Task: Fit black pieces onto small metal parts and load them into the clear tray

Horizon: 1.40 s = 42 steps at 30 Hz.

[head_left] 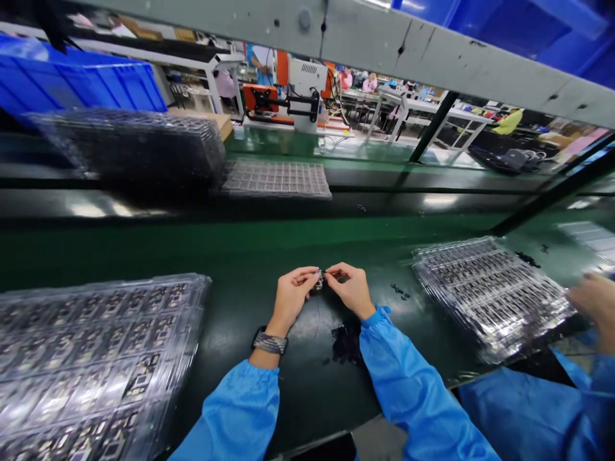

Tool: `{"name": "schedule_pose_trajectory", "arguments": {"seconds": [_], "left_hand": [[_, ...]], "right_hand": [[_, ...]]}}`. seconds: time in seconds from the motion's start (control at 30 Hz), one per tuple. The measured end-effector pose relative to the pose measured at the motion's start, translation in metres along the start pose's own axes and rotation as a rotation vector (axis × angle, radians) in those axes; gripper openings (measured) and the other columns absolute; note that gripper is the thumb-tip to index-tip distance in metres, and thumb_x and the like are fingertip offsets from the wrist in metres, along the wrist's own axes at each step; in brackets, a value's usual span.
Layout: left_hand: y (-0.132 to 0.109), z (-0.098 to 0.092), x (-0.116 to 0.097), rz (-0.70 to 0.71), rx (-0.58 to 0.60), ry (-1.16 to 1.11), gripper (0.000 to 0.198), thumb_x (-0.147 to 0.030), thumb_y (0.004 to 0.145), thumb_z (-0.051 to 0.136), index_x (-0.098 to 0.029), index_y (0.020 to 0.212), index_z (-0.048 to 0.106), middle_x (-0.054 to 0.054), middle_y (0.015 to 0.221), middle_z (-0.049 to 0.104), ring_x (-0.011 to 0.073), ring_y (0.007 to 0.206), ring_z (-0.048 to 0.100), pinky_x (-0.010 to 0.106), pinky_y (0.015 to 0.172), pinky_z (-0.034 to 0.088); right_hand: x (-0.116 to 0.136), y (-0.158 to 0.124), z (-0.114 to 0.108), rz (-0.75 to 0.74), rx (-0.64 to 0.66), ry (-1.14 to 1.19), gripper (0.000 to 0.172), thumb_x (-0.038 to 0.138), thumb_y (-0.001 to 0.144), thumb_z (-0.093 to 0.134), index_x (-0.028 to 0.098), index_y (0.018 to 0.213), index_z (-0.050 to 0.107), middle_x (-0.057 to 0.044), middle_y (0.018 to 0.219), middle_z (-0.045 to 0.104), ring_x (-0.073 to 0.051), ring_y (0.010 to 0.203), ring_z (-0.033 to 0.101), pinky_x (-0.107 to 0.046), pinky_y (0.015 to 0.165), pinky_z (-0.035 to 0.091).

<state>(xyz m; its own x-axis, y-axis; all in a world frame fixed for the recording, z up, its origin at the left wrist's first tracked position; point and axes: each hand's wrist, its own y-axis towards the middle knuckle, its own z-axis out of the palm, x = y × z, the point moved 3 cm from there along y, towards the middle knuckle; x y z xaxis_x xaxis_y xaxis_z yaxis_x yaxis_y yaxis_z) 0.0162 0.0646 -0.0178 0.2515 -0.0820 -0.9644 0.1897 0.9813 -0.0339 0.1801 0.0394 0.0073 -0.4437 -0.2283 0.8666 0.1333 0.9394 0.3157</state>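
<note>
Left hand (pixel 291 298) and right hand (pixel 350 290) both pinch a small dark part (pixel 318 280) at the fingertips (too small to identify). Stacked clear trays (pixel 490 296) lie on the green table (pixel 144 250), either side.

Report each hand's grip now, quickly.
Left hand: closed, pinching a small dark component at the fingertips.
Right hand: closed, holding the same component from the other side.

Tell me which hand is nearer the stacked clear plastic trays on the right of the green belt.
Right: the right hand is left of the stacked clear plastic trays, apart; the left hand lies farther left.
</note>
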Motion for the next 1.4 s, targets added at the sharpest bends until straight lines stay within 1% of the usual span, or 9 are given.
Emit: {"name": "schedule_pose_trajectory", "arguments": {"seconds": [0.1,0.23,0.5,0.67,0.8,1.07,1.17,1.27,1.4], "left_hand": [[-0.001,0.001,0.0,-0.011,-0.01,-0.024,0.04,-0.04,0.07,0.086,-0.012,0.096,0.079,0.006,0.069,0.072,0.0124,0.053,0.059,0.02,0.042,0.037],[-0.002,0.003,0.001,-0.014,-0.027,-0.034,0.039,-0.042,0.071,0.085,-0.011,0.093,0.075,0.006,0.066,0.071,0.0136,0.052,0.061,0.021,0.044,0.042],[-0.002,0.004,0.0,0.002,-0.028,0.014,0.037,-0.043,0.074,0.082,-0.013,0.092,0.072,0.005,0.066,0.071,0.0145,0.053,0.062,0.022,0.045,0.046],[-0.003,0.004,0.0,-0.004,-0.019,0.008,0.037,-0.043,0.075,0.081,-0.012,0.093,0.07,0.005,0.068,0.071,0.0149,0.055,0.063,0.023,0.047,0.047],[-0.002,0.003,0.001,0.011,-0.012,-0.009,0.037,-0.043,0.077,0.08,-0.013,0.096,0.07,0.005,0.068,0.071,0.015,0.056,0.063,0.023,0.048,0.048],[-0.001,0.0,-0.004,-0.008,-0.006,-0.09,0.04,-0.044,0.074,0.083,-0.013,0.096,0.072,0.005,0.07,0.071,0.0153,0.057,0.064,0.024,0.05,0.049],[-0.001,-0.001,-0.004,-0.01,-0.007,-0.108,0.041,-0.044,0.074,0.083,-0.013,0.097,0.072,0.005,0.07,0.071,0.0152,0.057,0.064,0.023,0.05,0.048],[0.0,0.001,-0.002,0.002,0.005,-0.085,0.04,-0.044,0.073,0.084,-0.013,0.095,0.072,0.006,0.07,0.071,0.0154,0.056,0.064,0.023,0.048,0.048],[0.0,0.003,0.001,0.02,0.031,-0.051,0.038,-0.043,0.073,0.083,-0.013,0.094,0.073,0.006,0.071,0.071,0.0166,0.057,0.065,0.024,0.048,0.049]], "right_hand": [[0.006,-0.003,0.002,-0.003,-0.029,-0.011,0.016,0.034,0.085,0.069,0.021,0.081,0.076,-0.005,0.077,0.078,-0.02,0.068,0.072,-0.031,0.069,0.06],[0.008,-0.004,0.005,0.006,-0.056,-0.026,0.017,0.035,0.085,0.069,0.021,0.08,0.076,-0.005,0.077,0.079,-0.021,0.07,0.073,-0.033,0.07,0.061],[0.012,-0.004,0.006,-0.08,0.017,-0.054,0.017,0.031,0.09,0.066,0.022,0.085,0.079,-0.005,0.083,0.081,-0.022,0.073,0.076,-0.032,0.074,0.061],[0.012,-0.006,0.007,-0.125,0.072,-0.097,0.019,0.029,0.094,0.062,0.024,0.093,0.081,-0.005,0.09,0.082,-0.022,0.08,0.077,-0.032,0.079,0.061],[0.013,-0.007,0.008,-0.121,0.1,-0.087,0.02,0.028,0.094,0.061,0.024,0.098,0.081,-0.005,0.095,0.082,-0.023,0.085,0.078,-0.034,0.082,0.061],[0.015,-0.006,0.008,-0.074,0.08,0.037,0.021,0.032,0.094,0.062,0.023,0.1,0.08,-0.007,0.101,0.082,-0.025,0.091,0.077,-0.038,0.086,0.06],[0.012,-0.005,0.009,-0.006,0.06,0.105,0.021,0.035,0.093,0.065,0.021,0.098,0.079,-0.008,0.096,0.081,-0.024,0.088,0.076,-0.035,0.083,0.059],[0.006,-0.003,0.011,0.087,0.05,0.178,0.022,0.04,0.089,0.07,0.019,0.089,0.076,-0.007,0.085,0.079,-0.022,0.078,0.074,-0.031,0.072,0.057],[0.0,-0.001,0.012,0.17,0.11,0.245,0.027,0.045,0.085,0.073,0.018,0.079,0.073,-0.004,0.073,0.073,-0.018,0.065,0.067,-0.028,0.061,0.053]]}}
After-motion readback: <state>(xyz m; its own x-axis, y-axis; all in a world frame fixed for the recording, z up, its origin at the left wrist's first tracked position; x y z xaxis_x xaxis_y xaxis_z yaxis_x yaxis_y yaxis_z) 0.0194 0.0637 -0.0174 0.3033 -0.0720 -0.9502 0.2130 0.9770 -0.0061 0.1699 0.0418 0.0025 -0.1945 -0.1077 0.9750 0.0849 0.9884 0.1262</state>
